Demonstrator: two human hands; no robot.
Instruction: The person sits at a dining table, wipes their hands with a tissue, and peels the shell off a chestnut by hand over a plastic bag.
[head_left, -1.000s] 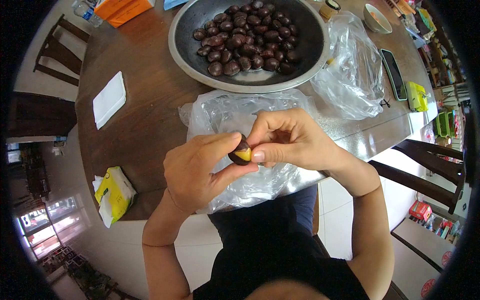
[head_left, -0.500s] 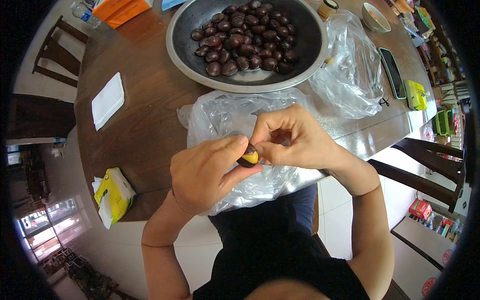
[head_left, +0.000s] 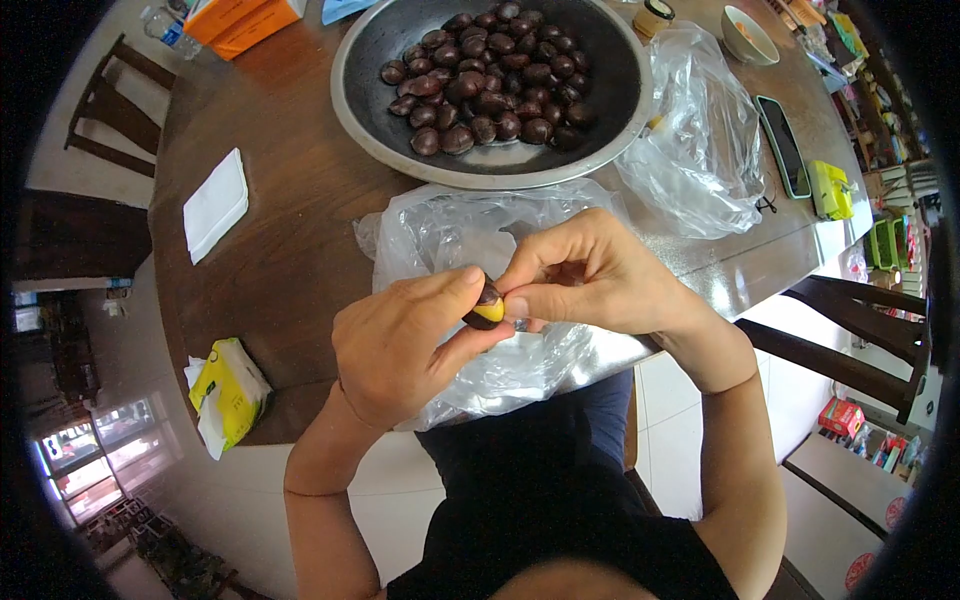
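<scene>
A dark brown chestnut (head_left: 489, 312) with a strip of yellow flesh showing is pinched between the thumb and fingers of my left hand (head_left: 390, 345). My right hand (head_left: 595, 280) is closed in a pinch at the chestnut's right side, its thumb and index fingertips against the shell edge. Under both hands a crumpled clear plastic bag (head_left: 420, 225) is spread at the table's edge. Just beyond it stands a wide metal basin (head_left: 345, 110) holding several more chestnuts (head_left: 490, 85) with whole dark shells.
On the wooden table (head_left: 290, 200) lie a folded white tissue (head_left: 215, 205) and a yellow tissue pack (head_left: 235, 390) at left. Another plastic bag (head_left: 700, 140), a phone (head_left: 783, 147), a small jar (head_left: 654, 17) and a bowl (head_left: 750, 38) are at right. An orange box (head_left: 240, 25) stands far left.
Both hands have shifted slightly left with the chestnut. My right thumb now presses closer onto the yellow opening.
</scene>
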